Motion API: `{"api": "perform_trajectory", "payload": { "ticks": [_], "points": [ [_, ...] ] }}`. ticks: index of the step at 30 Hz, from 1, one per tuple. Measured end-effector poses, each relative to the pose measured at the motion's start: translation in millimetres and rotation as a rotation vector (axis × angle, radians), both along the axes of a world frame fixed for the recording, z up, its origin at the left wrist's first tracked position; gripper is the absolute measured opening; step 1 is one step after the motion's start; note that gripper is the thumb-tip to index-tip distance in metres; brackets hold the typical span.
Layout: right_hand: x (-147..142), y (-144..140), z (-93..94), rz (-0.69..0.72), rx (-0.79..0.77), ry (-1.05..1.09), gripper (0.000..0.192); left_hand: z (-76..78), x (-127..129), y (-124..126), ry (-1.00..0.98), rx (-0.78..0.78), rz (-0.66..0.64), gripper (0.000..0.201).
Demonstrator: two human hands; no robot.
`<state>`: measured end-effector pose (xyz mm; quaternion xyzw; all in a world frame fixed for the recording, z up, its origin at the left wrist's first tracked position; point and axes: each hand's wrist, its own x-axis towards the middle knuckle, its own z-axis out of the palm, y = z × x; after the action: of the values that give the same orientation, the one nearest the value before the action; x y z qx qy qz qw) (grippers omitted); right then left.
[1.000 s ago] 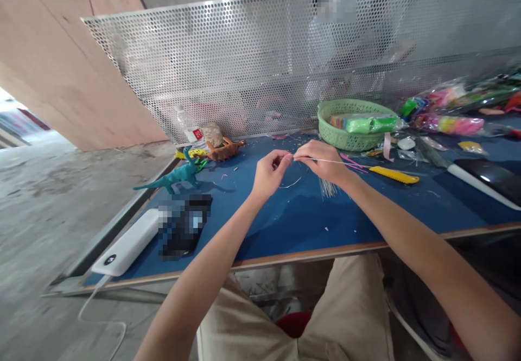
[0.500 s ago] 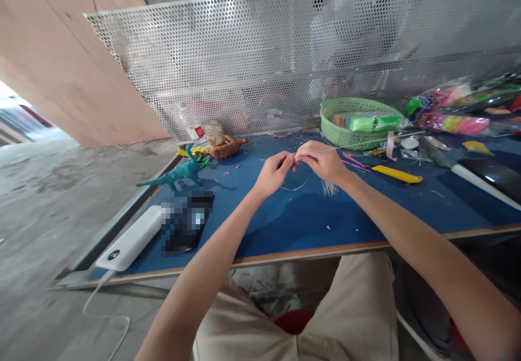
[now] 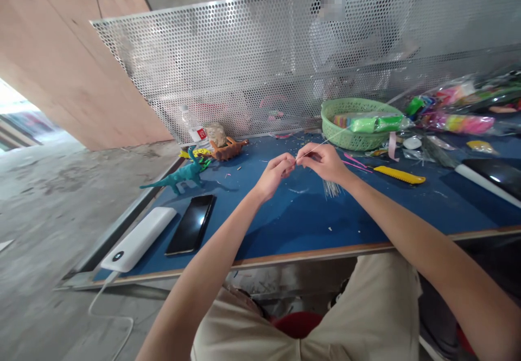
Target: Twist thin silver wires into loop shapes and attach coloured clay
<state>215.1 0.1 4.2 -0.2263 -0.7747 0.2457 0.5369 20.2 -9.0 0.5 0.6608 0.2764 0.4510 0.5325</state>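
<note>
Both hands meet over the middle of the blue counter, raised just off it. Left hand: grip pressed together, thumb and forefinger pinching the near end of a thin wire. Right hand: grip also closed on the same wire, touching the left fingertips. From the pinch the wire runs up and away to the right, toward the green basket; its far end is too thin to trace.

Progress, judged: the wire is in hand and being worked at its end. No finished bend or loop shows, so shaping looks early or midway.

Just beyond and below the right grip, a bundle of straight wires lies untouched on the counter. One short curved offcut sits under the grips.

Right of the grip: yellow tool, pink strips. Well left: phone, power bank. Farther left: teal dinosaur, orange dinosaur. Behind all: perforated metal screen.
</note>
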Motion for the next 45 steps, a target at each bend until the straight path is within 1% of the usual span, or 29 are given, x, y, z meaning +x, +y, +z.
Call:
{"api": "perform_trajectory", "payload": {
  "ticks": [3, 6, 8, 11, 13, 15, 18, 21, 25, 33, 37, 42, 45],
  "points": [
    [2, 0, 0.3, -0.008, 0.006, -0.006, 0.016, 0.1, 0, 1, 0.043, 0.078, 0.046, 0.021],
    [4, 2, 0.9, -0.028, 0.055, -0.031, 0.015, 1.8, -2, 0, 0.131, 0.192, 0.095, 0.027],
    [6, 2, 1.5, -0.057, 0.123, -0.063, 0.012, 2.7, -4, -1, 0.184, 0.271, 0.148, 0.03],
    [7, 2, 3.3, -0.085, 0.268, -0.086, 0.009, 2.7, -6, -3, 0.233, 0.385, 0.229, 0.032],
    [6, 1, 5.0, -0.087, 0.353, -0.078, 0.008, 2.0, -6, -4, 0.25, 0.452, 0.262, 0.034],
    [5, 0, 6.5, -0.084, 0.396, -0.07, 0.007, 1.1, -6, -5, 0.261, 0.501, 0.276, 0.036],
    [3, -1, 7.8, -0.089, 0.411, -0.077, 0.008, -0.5, -6, -4, 0.26, 0.529, 0.276, 0.037],
    [1, 0, 7.9, -0.146, 0.431, -0.085, 0.008, -1.4, -7, -3, 0.259, 0.553, 0.281, 0.037],
    [2, 2, 7.1, -0.225, 0.457, -0.091, 0.009, -0.2, -7, -3, 0.307, 0.655, 0.308, 0.035],
    [3, 1, 3.7, -0.264, 0.488, -0.158, 0.012, -2.5, -6, -2, 0.366, 0.801, 0.4, 0.032],
    [3, 1, 1.3, -0.362, 0.567, -0.25, 0.013, -3.9, -6, -2, 0.438, 0.88, 0.476, 0.029],
    [2, -2, -2.9, -0.557, 0.717, -0.345, 0.01, -5.1, -4, -2, 0.482, 0.934, 0.565, 0.025],
    [0, -7, -4.6, -0.623, 0.793, -0.393, 0.009, -6.4, -4, -2, 0.499, 0.953, 0.602, 0.024]
  ]
}}
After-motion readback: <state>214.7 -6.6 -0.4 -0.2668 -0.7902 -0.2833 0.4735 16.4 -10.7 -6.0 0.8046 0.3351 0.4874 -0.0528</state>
